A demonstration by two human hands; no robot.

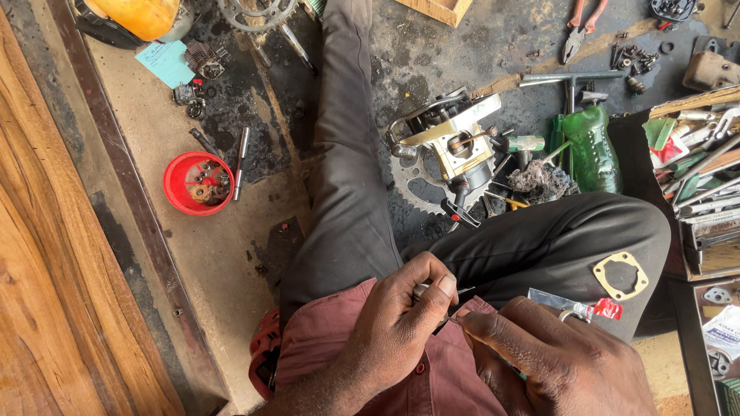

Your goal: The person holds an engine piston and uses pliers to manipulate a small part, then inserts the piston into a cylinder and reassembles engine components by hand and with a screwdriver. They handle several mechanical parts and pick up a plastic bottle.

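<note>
My left hand grips a small dark metal tool or part near my lap, thumb pressed on top. My right hand pinches a thin metal pin against it and also holds a small crumpled tube with a red cap. Both hands meet over my maroon shirt. A tan gasket rests on my right thigh. Beyond my knees an engine part with a toothed sprocket sits on the oily floor.
A red bowl with small parts stands at the left, next to a metal rod. A green bottle, pliers, loose bolts and a box of tools crowd the right. Wooden boards run along the left.
</note>
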